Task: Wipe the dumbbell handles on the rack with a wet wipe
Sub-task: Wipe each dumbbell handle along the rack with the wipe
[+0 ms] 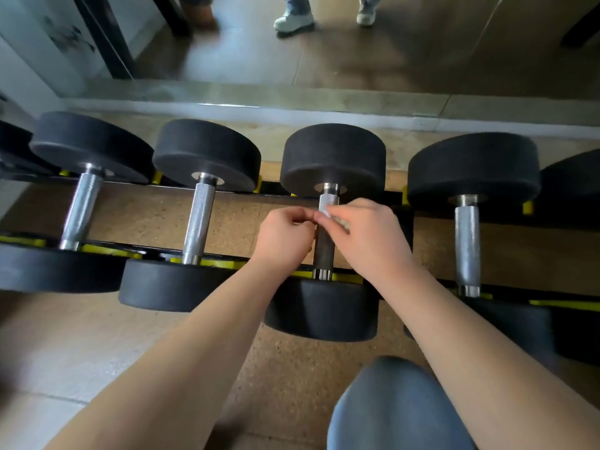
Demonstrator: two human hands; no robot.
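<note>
Several black dumbbells lie side by side on a low black-and-yellow rack (220, 263). Both my hands are over the third dumbbell's knurled steel handle (324, 251). My right hand (367, 241) pinches a small crumpled white wet wipe (336, 219) against the upper part of that handle. My left hand (285, 237) has curled fingertips meeting the wipe's left edge beside the handle. The handle's middle is hidden by my fingers. Handles of the neighbours show bare: one to the left (199, 219) and one to the right (467, 245).
A wall mirror behind the rack reflects a person's white shoes (293, 19). My knee in blue jeans (396, 407) is at the bottom right. Cork-coloured floor lies under and in front of the rack.
</note>
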